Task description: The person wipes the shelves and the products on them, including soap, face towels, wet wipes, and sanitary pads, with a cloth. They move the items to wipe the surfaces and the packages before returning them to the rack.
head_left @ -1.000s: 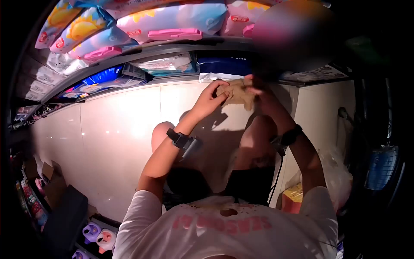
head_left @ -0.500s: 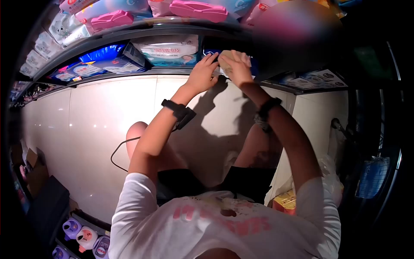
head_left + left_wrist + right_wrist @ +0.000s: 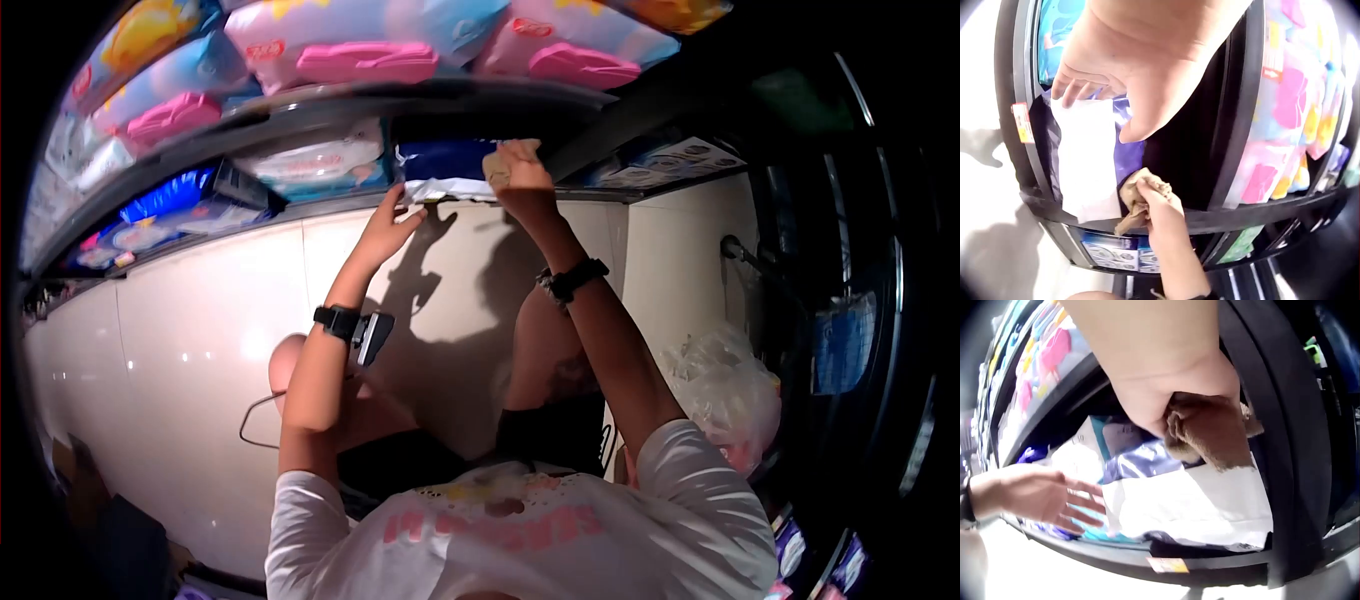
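My right hand [image 3: 527, 195] grips a crumpled tan cloth [image 3: 1219, 434] at the right end of a dark blue and white pack [image 3: 440, 160] on the lower shelf. In the right wrist view the cloth bunches out from under the palm and overlaps the pack's white side. Near the pack's other end is my left hand [image 3: 385, 232], palm inward, its fingers extended. The right wrist view puts these fingertips [image 3: 1094, 503] right at the end of the white side. From the left wrist, the left thumb lies over the pack's shiny blue face.
Pink and blue wipes packs [image 3: 365, 62] fill the shelf above. A teal and white pack [image 3: 320, 160] stands left of the blue one, and a dark shelf edge [image 3: 290, 207] runs along the front. On the floor at right sits a clear plastic bag [image 3: 725, 395].
Both hands were together on the cloth near the floor, then rose to the shelf. The left hand has since moved left, away from the cloth, which stays in the right hand.
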Motion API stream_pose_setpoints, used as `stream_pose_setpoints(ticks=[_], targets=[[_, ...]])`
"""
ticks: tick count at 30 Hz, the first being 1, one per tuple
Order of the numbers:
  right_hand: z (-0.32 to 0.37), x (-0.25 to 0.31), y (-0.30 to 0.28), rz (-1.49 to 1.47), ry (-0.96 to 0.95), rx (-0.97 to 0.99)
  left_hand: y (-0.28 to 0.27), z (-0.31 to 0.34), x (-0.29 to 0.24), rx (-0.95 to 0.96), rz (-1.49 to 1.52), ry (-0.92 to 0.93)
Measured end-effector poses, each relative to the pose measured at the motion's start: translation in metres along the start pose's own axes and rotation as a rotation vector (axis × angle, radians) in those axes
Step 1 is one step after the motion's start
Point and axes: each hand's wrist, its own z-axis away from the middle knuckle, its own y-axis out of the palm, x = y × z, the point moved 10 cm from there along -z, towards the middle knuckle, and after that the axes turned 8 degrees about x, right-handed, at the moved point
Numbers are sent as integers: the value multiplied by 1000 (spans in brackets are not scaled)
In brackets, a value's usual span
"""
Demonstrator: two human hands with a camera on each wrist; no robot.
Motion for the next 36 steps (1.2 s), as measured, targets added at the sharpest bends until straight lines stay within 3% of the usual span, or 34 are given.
stream_pose_setpoints(ticks=[2, 4, 5, 6, 8, 10, 14, 17, 18, 20, 21, 24, 26, 28, 30, 32, 34, 35, 36], targets=[[15, -6, -20, -298, 254, 348, 0, 0, -3, 31, 11, 28], [34, -18, -54, -566, 32, 59, -1, -5, 12, -2, -71, 101], [45, -19, -82, -406, -29, -140, -1, -2, 9, -25, -121, 72], [58, -22, -107, -279, 29, -246, -1, 4, -4, -110, -279, 236], [76, -46, -140, -508, 139, -411, 4, 15, -46, -223, -499, 272], [72, -39, -192, -486, -51, -643, 28, 25, -115, -207, -558, 461], [30, 5, -266, -115, -213, -728, 84, 32, -256, -12, -522, 720], [20, -12, -240, -180, -236, -818, 116, 34, -327, -46, -632, 925], [22, -20, -223, -222, -166, -732, 126, 33, -338, -65, -681, 977], [18, -53, -162, -494, -63, -589, 151, 21, -331, -21, -752, 958], [24, -46, -153, -284, -25, -543, 162, 15, -321, 20, -781, 903], [26, -35, -191, -424, -281, -606, 187, 18, -315, 27, -955, 891], [14, -2, -256, -270, -432, -663, 174, 29, -365, -133, -968, 988], [6, 19, -292, -220, -415, -740, 156, 27, -403, -257, -959, 984], [6, 11, -276, -304, -419, -768, 149, 15, -412, -317, -971, 955], [15, -5, -237, -280, -402, -754, 149, 2, -385, -301, -1008, 927], [27, -18, -183, -120, -292, -635, 161, -5, -338, -98, -970, 876], [39, -27, -171, -127, -296, -639, 164, -10, -308, -61, -1022, 818], [42, -36, -152, -145, -302, -515, 169, -14, -282, -23, -1074, 760]])
